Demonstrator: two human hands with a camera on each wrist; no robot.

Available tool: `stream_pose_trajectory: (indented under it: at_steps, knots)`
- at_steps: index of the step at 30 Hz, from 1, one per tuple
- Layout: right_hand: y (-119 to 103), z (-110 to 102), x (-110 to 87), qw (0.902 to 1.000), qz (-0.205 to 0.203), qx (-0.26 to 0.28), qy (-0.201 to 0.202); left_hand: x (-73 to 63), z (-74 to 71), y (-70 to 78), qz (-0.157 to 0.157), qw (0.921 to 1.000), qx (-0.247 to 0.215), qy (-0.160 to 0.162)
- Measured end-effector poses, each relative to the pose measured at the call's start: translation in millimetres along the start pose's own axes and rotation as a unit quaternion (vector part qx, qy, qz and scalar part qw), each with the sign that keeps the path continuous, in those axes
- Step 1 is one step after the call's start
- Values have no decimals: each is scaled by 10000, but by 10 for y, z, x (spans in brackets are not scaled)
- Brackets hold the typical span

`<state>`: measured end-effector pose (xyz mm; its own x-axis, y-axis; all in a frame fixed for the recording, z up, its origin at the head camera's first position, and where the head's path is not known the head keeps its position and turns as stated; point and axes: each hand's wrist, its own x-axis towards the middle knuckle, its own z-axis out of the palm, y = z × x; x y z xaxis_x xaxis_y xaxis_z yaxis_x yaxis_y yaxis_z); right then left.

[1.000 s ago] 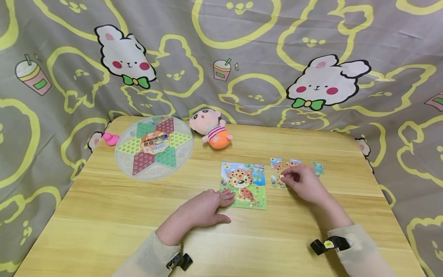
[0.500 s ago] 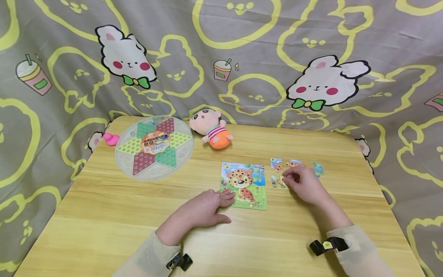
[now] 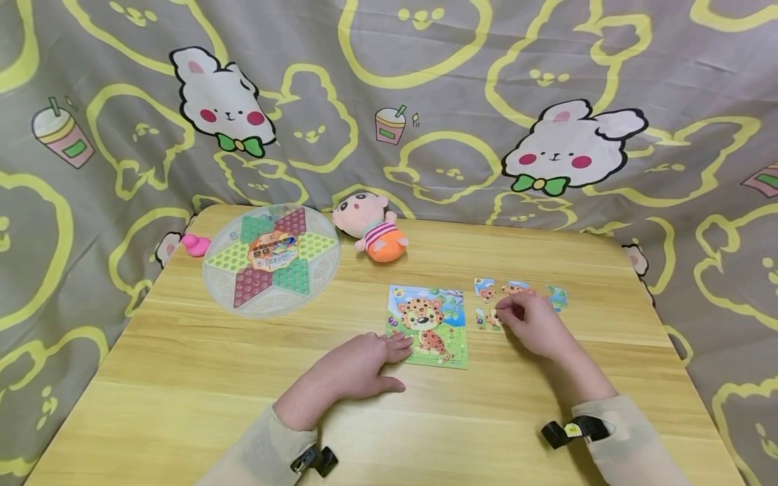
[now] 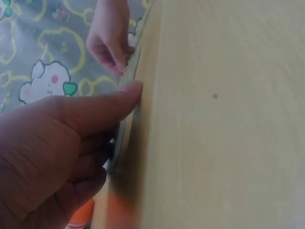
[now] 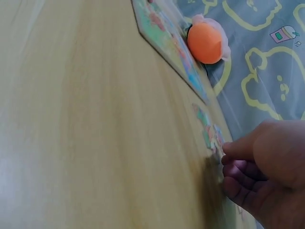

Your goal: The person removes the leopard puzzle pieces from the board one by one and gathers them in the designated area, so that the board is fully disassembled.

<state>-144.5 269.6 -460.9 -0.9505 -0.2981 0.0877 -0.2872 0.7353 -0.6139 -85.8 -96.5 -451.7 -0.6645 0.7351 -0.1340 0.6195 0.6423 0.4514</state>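
Note:
A square jigsaw puzzle board (image 3: 427, 314) with a spotted cub on it lies mid-table. My left hand (image 3: 363, 364) rests its fingers on the board's lower left corner, thumb out over the table. To the right, my right hand (image 3: 536, 325) pinches with thumb and index finger at a puzzle piece (image 3: 486, 319) among the loose pieces. Its fingertips cover part of that piece. Close above lie another puzzle piece (image 3: 484, 288), a spotted piece (image 3: 518, 287) and a blue-green piece (image 3: 558, 295), partly behind the hand. In the right wrist view, the right thumb (image 5: 240, 145) meets the fingertip near the table.
A round Chinese checkers board (image 3: 322, 280) lies at the back left, with a pink toy duck (image 3: 196, 244) beside it. A plush doll (image 3: 371, 226) in orange shorts lies near the back edge. A patterned curtain (image 3: 450, 94) hangs behind the wooden table (image 3: 200, 378).
My right fingertips have shifted very slightly to the right, uncovering a little more of the puzzle pieces. The left hand stays on the board.

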Motion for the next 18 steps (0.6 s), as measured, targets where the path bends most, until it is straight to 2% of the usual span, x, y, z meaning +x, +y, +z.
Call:
stream_pose_trajectory:
  at_steps: [5,9,14,18]
  knots:
    - [-116,-12,39,9998,-4,161,95,25,-41,49,56,9993,357,-9]
    - [-279,7,95,9996,-191,212,35,58,-71,101,76,9986,512,-69]
    - [-481,118,198,9966,-477,464,-491,108,-84,157,219,9987,461,-25]
    - [-587,229,267,9916,-698,539,-944,187,-45,190,533,9984,204,59]
